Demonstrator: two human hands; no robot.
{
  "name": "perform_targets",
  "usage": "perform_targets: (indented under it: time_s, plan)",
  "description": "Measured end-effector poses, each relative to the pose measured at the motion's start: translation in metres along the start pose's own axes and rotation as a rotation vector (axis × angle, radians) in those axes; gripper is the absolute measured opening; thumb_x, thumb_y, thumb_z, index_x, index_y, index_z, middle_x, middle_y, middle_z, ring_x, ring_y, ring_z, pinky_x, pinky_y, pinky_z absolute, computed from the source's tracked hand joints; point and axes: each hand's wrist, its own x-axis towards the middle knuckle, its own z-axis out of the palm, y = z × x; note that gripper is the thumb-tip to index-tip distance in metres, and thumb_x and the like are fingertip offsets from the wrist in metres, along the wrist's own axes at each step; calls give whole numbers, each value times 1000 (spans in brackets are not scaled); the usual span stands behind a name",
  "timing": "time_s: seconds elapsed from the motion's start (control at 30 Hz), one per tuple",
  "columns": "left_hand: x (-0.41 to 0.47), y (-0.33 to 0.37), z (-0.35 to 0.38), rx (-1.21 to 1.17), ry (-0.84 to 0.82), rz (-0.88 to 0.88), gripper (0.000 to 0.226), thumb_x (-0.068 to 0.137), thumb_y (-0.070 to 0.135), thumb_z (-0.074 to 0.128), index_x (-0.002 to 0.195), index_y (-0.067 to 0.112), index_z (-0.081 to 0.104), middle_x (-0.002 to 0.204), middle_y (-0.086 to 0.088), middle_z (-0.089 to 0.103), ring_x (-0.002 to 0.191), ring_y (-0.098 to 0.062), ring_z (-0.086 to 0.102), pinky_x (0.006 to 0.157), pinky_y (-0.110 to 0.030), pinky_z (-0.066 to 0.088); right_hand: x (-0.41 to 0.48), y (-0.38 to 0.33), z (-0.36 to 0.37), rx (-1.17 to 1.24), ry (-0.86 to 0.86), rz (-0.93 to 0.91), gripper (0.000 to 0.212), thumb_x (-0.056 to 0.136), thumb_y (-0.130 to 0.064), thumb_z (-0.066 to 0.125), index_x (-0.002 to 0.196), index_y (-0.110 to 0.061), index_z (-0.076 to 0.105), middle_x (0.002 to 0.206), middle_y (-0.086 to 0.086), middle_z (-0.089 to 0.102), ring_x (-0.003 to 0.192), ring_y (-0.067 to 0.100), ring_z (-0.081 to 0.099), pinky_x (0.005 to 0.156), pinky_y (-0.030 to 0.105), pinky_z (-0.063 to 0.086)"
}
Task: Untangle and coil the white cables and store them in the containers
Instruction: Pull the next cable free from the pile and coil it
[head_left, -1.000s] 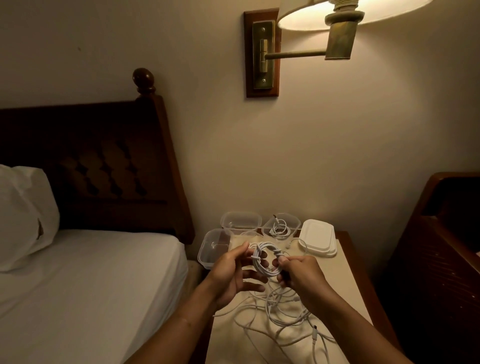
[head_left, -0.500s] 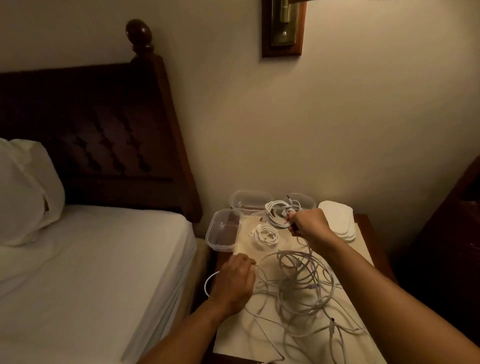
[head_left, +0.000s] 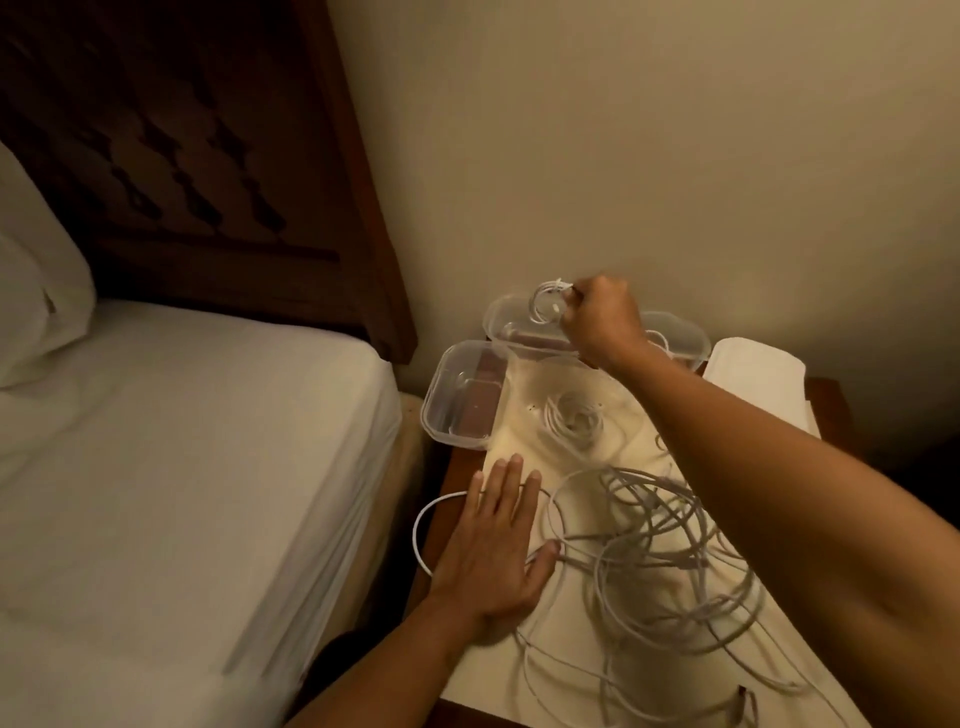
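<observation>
White cable wound into a small coil (head_left: 549, 304) is hanging from my right hand (head_left: 602, 325) just above the centre of the frame. The curled fingers are pinching it over the far rim of the rear clear plastic container (head_left: 501, 325); I cannot tell whether it is touching the rim. My left hand (head_left: 493, 540) is lying flat at lower centre with its fingers straight, gripping nothing and pressing a loose white cable loop (head_left: 421, 525) onto the cream cloth (head_left: 519, 431). I am reading this step as stowing the coil. I am therefore planning to bring it down inside the walls before loosening my pinch, since a springy coil let go from above is likely to open or flop over the edge. The flat left palm is helping by pinning the large tangle of white cables (head_left: 675, 551), which is spreading across the lower right, so that nothing is dragging along. A second clear plastic container (head_left: 441, 415) is sitting just left of the first and looks free. A third clear tub (head_left: 685, 338) is partly hidden behind my right forearm. Another finished white coil (head_left: 574, 423) is waiting on the cloth between the containers and the tangle.
</observation>
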Motion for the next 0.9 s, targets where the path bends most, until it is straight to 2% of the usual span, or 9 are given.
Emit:
perform_targets:
  time_s: [0.1, 0.23, 0.33, 0.43, 0.6, 0.73, 0.8, 0.9]
  plan:
    - [1, -1, 3, -19, -27, -12, 75, 104, 60, 18, 162, 24, -12, 168, -1, -26, 150, -14, -34, 125, -43, -12, 11, 2, 19, -157, -47, -188, 17, 92, -16, 63, 103, -5, 71, 105, 14, 59, 89, 35, 61, 72, 38, 47]
    - [3, -2, 4, -4, -35, -14, 76, 103, 61, 16, 162, 24, -13, 168, -1, -26, 151, -16, -32, 126, -46, -9, 17, 15, 40, -321, -101, -386, 27, 93, -7, 57, 117, 0, 68, 114, 20, 59, 100, 41, 59, 81, 43, 50]
    - [4, -3, 8, -4, -24, -13, 76, 103, 61, 16, 162, 23, -12, 168, -3, -24, 152, -17, -30, 127, -47, -7, 18, 26, 47, -346, -141, -456, 28, 92, -6, 61, 117, 3, 69, 112, 22, 61, 95, 40, 61, 78, 44, 52]
    - [4, -5, 12, -11, -7, -7, 76, 103, 60, 19, 163, 21, -8, 169, -5, -20, 154, -19, -26, 128, -49, -3, 18, 34, 49, -400, -191, -525, 24, 95, -9, 60, 109, 5, 73, 105, 21, 64, 89, 40, 65, 74, 48, 54]
    - [4, -4, 11, 6, -12, -8, 76, 103, 60, 17, 163, 21, -9, 169, -5, -21, 154, -19, -27, 127, -49, -3, 23, 28, 41, -479, -317, -515, 21, 96, -3, 56, 108, 9, 68, 109, 22, 63, 95, 37, 63, 70, 34, 40]
    - [3, -3, 10, -3, -12, -12, 76, 103, 61, 17, 163, 22, -9, 169, -4, -22, 153, -18, -28, 128, -48, -5, 29, 16, 32, -517, -497, -483, 24, 98, -7, 52, 111, 5, 67, 114, 20, 62, 102, 35, 63, 81, 38, 49]
    - [3, -3, 10, -3, -4, -12, 76, 104, 60, 19, 163, 22, -7, 169, -4, -21, 153, -18, -27, 128, -48, -4, 30, 10, 30, -512, -531, -478, 23, 97, -8, 52, 108, 4, 68, 111, 20, 64, 96, 34, 64, 81, 40, 52]
    - [2, -3, 10, -5, -2, -13, 76, 104, 60, 19, 163, 22, -6, 169, -4, -21, 153, -17, -28, 128, -48, -4, 31, 9, 34, -484, -471, -410, 17, 96, -7, 53, 94, 1, 67, 96, 20, 66, 76, 30, 59, 66, 35, 47]
